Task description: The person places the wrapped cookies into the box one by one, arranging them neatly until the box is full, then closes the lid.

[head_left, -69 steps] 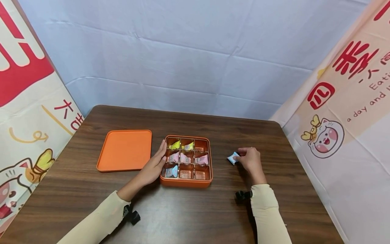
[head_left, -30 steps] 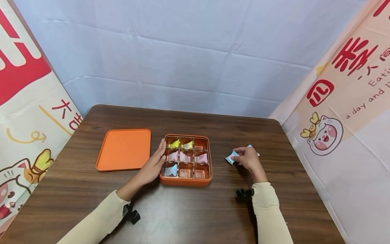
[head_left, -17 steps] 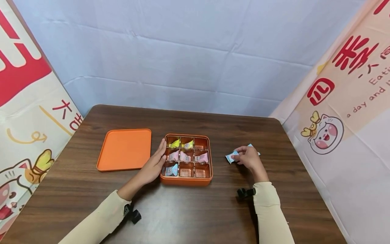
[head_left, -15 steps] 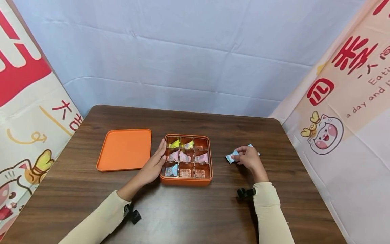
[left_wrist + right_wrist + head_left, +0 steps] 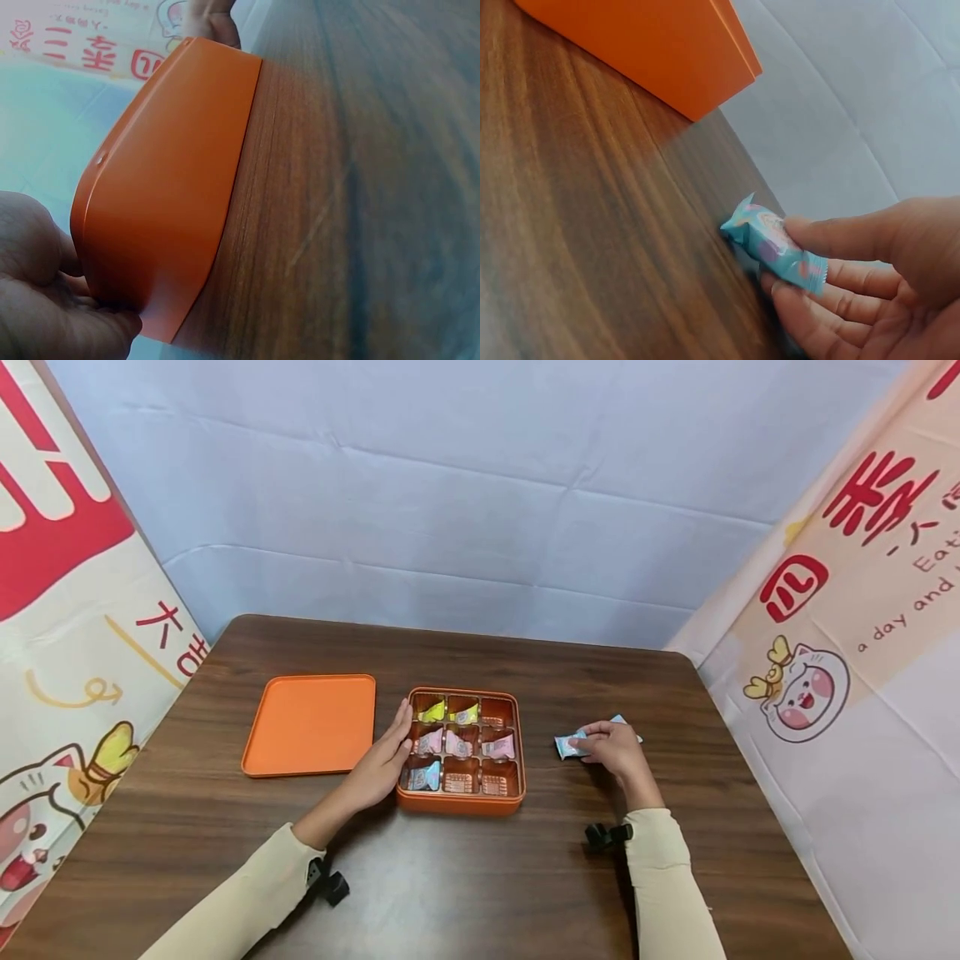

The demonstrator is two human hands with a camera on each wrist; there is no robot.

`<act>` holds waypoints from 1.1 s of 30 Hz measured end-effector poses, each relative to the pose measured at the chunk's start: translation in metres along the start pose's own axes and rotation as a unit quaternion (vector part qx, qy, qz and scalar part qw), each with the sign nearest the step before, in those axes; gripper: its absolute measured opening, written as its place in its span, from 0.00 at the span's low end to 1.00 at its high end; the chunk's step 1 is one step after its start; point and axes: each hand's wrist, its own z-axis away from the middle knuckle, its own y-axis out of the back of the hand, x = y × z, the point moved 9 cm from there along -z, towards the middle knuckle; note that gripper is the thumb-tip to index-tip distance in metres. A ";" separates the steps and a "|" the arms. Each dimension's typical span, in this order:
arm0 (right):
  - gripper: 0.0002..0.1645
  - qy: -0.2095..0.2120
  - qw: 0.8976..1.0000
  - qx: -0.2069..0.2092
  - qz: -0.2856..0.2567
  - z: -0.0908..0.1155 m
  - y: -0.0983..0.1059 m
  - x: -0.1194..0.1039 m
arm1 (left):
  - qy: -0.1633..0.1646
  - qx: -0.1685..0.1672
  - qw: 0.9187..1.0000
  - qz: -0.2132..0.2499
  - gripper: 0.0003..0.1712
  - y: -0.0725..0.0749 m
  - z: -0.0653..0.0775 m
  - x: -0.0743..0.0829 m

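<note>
My left hand lies along the left wall of an orange box, its fingers straight against the side. In the left wrist view its fingers and thumb touch the box near a rounded corner. To the box's right, my right hand holds a blue wrapped candy low over the table. The right wrist view shows that candy pinched between thumb and fingers. Another blue wrapper peeks out from behind the right hand, mostly hidden.
Inside the box's divided insert are yellow candies at the back, pink candies in the middle row and a blue candy at front left. The orange lid lies left of it on the wooden table.
My right hand has shifted slightly, and the candy in its fingers has turned a little. Part of the other blue wrapper now shows behind that hand. My left hand stays against the box.
</note>
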 end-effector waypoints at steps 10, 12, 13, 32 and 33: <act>0.21 -0.033 0.995 -0.005 -0.097 0.002 0.006 0.014 | 0.002 0.000 1.000 -0.002 0.34 -0.002 0.000 0.000; 0.20 -0.034 0.994 -0.005 -0.106 0.003 0.005 0.016 | 0.003 0.001 1.000 -0.003 0.34 -0.001 0.000 0.001; 0.20 -0.035 0.993 -0.009 -0.111 0.003 0.005 0.017 | 0.003 0.002 1.000 -0.005 0.34 -0.001 0.000 0.001; 0.20 -0.028 0.974 -0.055 -0.216 0.021 -0.001 0.016 | 0.000 -0.002 1.000 -0.001 0.34 -0.001 0.000 0.001; 0.20 -0.029 0.973 -0.055 -0.221 0.022 -0.001 0.015 | 0.001 -0.002 1.000 -0.002 0.34 -0.001 -0.001 0.001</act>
